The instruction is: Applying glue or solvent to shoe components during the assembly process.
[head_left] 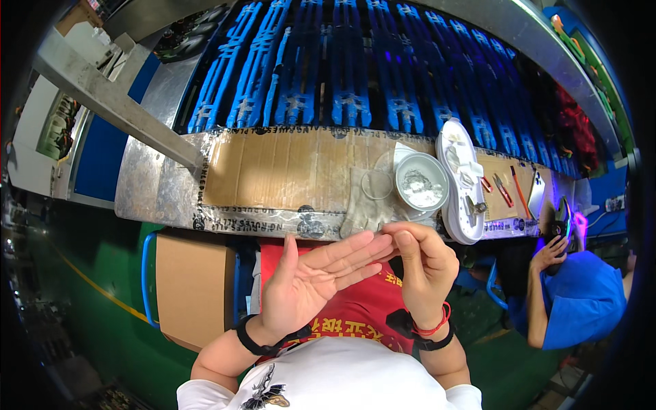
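My left hand (pixel 298 285) is held palm up in front of the bench edge, its fingers stretched out and the thumb apart. Beside it, my right hand (pixel 429 272) is pinched closed, thumb against fingers, right at the left fingertips. Whatever it may grip is too small to make out. Just beyond the hands, a pale grey glove (pixel 363 203) lies on the bench. To its right stands a white bowl (pixel 422 183) with whitish, silvery material inside. Next to that, a long white oval tray (pixel 456 217) carries crumpled white pieces and a small metal part.
A flat cardboard sheet (pixel 263 171) covers the metal bench (pixel 154 178). Blue frame-like parts (pixel 352 102) stand in a row behind. Red-handled pliers (pixel 504 193) and a phone (pixel 536 194) lie right. A metal post (pixel 116 96) rises left; a cardboard box (pixel 193 287) is below. A blue-clad person (pixel 577 301) works at right.
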`<state>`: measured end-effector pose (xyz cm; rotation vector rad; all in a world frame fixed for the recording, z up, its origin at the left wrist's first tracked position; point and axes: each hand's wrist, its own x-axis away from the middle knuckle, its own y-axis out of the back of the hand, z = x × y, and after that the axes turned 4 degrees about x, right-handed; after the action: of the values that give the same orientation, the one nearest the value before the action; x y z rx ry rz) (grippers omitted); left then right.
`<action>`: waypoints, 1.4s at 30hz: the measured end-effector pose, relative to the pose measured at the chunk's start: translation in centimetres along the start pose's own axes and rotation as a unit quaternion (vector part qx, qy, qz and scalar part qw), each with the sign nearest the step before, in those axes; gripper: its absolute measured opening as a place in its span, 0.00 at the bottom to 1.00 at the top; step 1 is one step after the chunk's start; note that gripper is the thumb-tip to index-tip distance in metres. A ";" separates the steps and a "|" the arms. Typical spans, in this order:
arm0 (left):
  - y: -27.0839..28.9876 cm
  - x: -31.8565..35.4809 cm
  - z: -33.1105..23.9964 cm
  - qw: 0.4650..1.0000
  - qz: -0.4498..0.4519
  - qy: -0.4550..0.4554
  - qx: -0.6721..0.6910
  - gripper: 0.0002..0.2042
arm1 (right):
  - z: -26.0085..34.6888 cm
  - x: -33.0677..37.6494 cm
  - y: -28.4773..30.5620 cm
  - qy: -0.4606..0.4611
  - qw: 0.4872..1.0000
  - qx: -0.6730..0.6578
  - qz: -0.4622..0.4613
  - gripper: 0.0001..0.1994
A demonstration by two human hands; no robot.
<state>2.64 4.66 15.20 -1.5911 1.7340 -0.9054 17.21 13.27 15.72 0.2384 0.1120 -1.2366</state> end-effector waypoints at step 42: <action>-0.5 0.3 -0.6 0.895 0.072 -0.079 -0.432 0.48 | 1.0 1.0 0.9 0.314 0.936 0.151 0.056 0.21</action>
<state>2.42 4.34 15.95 -1.9328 2.2410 0.1373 18.36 12.40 16.57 0.8945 0.4553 -1.0235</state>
